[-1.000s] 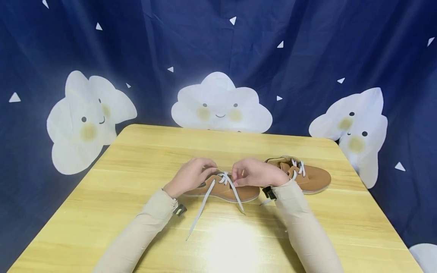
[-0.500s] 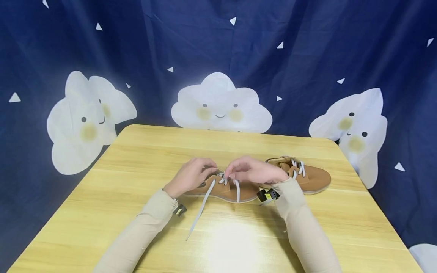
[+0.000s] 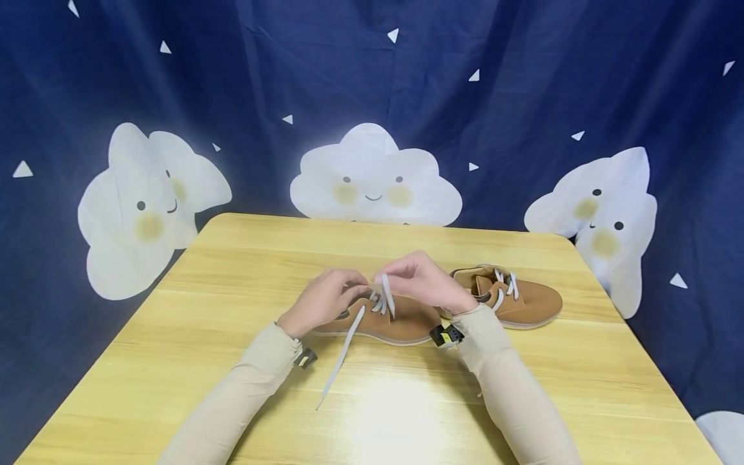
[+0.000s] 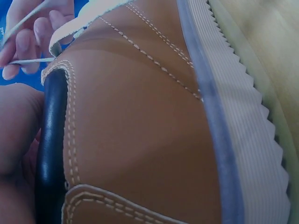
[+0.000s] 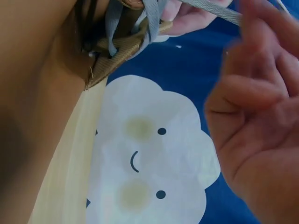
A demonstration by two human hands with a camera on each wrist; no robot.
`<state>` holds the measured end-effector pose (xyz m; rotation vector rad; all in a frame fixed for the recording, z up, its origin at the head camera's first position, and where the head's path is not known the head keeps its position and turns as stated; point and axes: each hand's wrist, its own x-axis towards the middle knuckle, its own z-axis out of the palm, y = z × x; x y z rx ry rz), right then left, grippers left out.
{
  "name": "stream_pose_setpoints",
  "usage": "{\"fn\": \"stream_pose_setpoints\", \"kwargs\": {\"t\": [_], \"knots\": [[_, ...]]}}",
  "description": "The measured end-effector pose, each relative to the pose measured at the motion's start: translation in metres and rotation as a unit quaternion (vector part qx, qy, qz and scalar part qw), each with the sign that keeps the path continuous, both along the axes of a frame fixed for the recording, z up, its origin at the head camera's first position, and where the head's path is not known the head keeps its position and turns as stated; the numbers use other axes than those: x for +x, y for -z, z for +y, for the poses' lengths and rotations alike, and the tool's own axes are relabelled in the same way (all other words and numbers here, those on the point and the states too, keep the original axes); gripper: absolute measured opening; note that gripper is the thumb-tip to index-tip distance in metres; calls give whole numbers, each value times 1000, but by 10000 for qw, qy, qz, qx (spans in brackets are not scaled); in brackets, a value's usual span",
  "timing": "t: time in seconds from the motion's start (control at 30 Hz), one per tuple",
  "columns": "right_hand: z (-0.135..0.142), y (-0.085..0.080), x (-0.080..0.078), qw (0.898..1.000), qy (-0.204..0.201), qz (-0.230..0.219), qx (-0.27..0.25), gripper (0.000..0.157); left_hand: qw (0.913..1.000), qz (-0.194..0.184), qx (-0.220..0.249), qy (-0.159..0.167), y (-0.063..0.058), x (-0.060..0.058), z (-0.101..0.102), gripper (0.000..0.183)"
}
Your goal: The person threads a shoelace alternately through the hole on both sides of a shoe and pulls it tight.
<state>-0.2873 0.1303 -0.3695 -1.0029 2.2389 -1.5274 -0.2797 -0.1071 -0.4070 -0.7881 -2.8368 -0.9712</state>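
Observation:
A brown leather lace-up shoe [image 3: 409,326] stands mid-table, toe to the right. My left hand [image 3: 325,298] grips it at the ankle opening, thumb and fingers by the tongue; part of that grip is hidden. The padded black collar [image 4: 52,149] shows close up in the left wrist view. Above the eyelets, my right hand [image 3: 423,281] pinches one grey shoelace [image 3: 387,294] between thumb and fingertips. In the right wrist view this lace [image 5: 215,10] stretches from the shoe to the blurred fingers. Another lace end [image 3: 343,361] hangs over the near side onto the table.
A matching brown shoe [image 3: 535,300], laces threaded, stands to the right behind my right wrist. Both rest on a wooden table [image 3: 174,361]. Behind the table's far edge hangs a dark blue curtain [image 3: 337,71] with white clouds.
My right hand has come left to the laces, taken hold of one lace end and lifted it off the shoe's near side. My left hand has stayed in place.

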Motion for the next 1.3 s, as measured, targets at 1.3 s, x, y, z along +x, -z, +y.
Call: {"fn": "stream_pose_setpoints", "kwargs": {"t": [1.3], "knots": [[-25,23,15,9821,1498,-1080,384,27,10000,-45,41,-1,2,-1,0,16]]}}
